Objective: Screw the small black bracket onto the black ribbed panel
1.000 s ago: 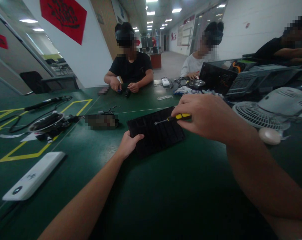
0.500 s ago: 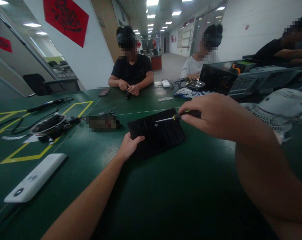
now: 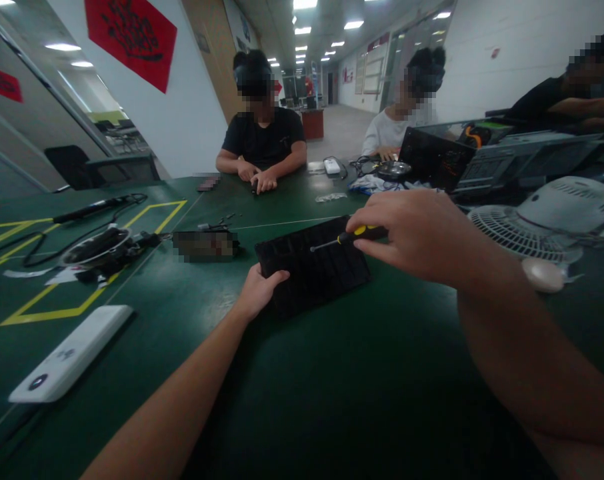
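A flat black rectangular panel [image 3: 322,273] lies tilted on the green table in front of me. My left hand [image 3: 262,288] grips its left edge, thumb on top and fingers underneath. Over the panel's right part, my right hand [image 3: 407,230] is closed round a screwdriver [image 3: 365,233] with a black and yellow handle. The metal shaft points left, its tip at a small silver spot, likely a screw [image 3: 313,249], on the panel's surface. Whether the tip is seated there I cannot tell.
A white power bank [image 3: 75,353] lies at the left, coiled cables [image 3: 105,250] beyond it. A blurred pouch-like item [image 3: 206,245] sits past the panel. At the right are a white fan [image 3: 547,213] and an opened computer case [image 3: 517,160]. Co-workers [image 3: 262,143] sit across the table.
My right hand has shifted slightly left and down, and the screwdriver has turned in it, showing more yellow. The left hand and the panel stay in place.
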The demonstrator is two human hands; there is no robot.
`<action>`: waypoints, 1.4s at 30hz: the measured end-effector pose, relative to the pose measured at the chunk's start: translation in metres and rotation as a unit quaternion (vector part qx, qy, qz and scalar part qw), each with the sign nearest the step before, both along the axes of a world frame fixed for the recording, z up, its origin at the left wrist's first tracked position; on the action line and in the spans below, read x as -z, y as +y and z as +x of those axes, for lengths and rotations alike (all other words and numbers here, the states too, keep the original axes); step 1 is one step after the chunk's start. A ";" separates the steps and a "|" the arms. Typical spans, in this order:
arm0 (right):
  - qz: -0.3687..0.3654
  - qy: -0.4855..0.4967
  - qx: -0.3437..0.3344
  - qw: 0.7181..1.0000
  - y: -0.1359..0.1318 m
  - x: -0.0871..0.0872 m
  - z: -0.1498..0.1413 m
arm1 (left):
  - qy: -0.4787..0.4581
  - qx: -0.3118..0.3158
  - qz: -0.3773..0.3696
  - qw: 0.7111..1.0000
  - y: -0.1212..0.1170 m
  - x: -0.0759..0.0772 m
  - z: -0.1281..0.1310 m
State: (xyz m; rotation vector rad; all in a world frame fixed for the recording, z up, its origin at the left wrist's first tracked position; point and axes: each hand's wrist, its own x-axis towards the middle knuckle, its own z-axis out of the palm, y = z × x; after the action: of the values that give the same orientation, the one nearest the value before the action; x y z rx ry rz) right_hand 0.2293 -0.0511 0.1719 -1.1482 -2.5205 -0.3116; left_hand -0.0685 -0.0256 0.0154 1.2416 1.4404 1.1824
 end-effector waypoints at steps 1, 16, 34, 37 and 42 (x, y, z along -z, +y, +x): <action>-0.002 -0.002 0.001 1.000 0.000 0.000 0.000 | 0.000 0.001 0.002 1.000 0.000 0.001 0.000; -0.039 -0.023 0.131 0.990 -0.006 0.004 -0.010 | -0.009 0.000 0.003 1.000 0.001 0.002 0.000; -0.055 0.031 0.133 0.989 0.005 -0.002 0.015 | -0.002 0.002 0.004 1.000 0.001 -0.001 0.002; -0.038 0.034 0.127 0.991 0.005 0.001 0.010 | -0.008 0.011 0.003 1.000 0.001 0.000 0.001; -0.046 0.034 0.116 0.992 0.009 0.006 0.007 | -0.029 0.032 -0.001 0.999 0.000 0.000 0.001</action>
State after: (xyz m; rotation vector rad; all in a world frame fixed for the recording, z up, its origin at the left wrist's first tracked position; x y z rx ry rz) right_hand 0.2360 -0.0416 0.1662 -1.4657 -2.3679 -0.2128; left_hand -0.0677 -0.0255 0.0151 1.2334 1.3504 1.1647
